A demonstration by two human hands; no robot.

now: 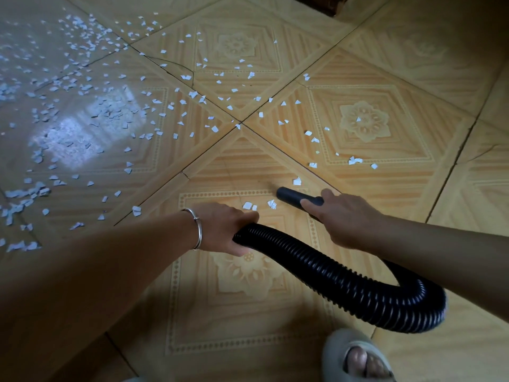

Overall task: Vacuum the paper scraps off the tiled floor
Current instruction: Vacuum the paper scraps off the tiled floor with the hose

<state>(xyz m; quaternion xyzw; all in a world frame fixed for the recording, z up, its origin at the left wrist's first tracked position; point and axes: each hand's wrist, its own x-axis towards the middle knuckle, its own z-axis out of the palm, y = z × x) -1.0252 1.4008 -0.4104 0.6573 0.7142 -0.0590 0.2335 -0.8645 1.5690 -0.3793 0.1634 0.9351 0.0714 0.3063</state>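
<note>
Glossy yellow-beige patterned tiled floor (385, 64) fills the frame. Small white torn paper scraps (82, 111) lie on it, densest at upper and middle left, thinning toward centre; a few lie just beside the nozzle. Black ribbed flexible vacuum hose (344, 279) loops from centre to lower right. Left hand (223, 227), fingers curled, grips the hose at centre. Right hand (341, 216) grips the smooth black tubular nozzle (289, 197), which points to the upper left. Grey slipper (338, 343) at bottom right. Silver bangle (197, 230) on left wrist.

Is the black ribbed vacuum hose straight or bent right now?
Bent: the black ribbed vacuum hose loops in a U between the left hand and right hand.
</note>
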